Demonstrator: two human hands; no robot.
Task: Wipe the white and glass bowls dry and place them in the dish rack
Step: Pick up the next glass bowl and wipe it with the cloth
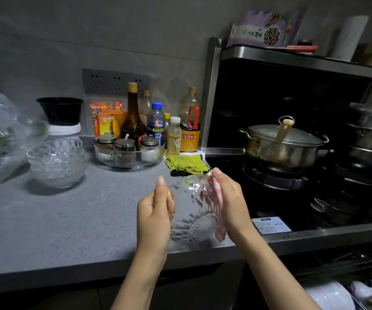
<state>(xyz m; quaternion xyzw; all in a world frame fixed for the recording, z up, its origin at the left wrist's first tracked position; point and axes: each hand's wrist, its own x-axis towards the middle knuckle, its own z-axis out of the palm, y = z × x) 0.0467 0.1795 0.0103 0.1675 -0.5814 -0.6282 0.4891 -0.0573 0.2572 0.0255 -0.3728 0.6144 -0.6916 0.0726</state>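
Right now the glass bowl [191, 211] sits between both sets of fingers, held up in the air just over the worktop [68, 220] edge. It is tipped, with its patterned bottom facing the person. The left hand [153, 218] grips the bowl's left side, its fingers [160, 186] curled round the wall. The right hand [232, 202] holds a pink and white cloth [217, 193] and presses it against the bowl's right side. The dish rack [359, 258] lies below and to the right of the fingers, so the right hand is nearer to it. More glass bowls [56, 162] are stacked far to the left of the fingers.
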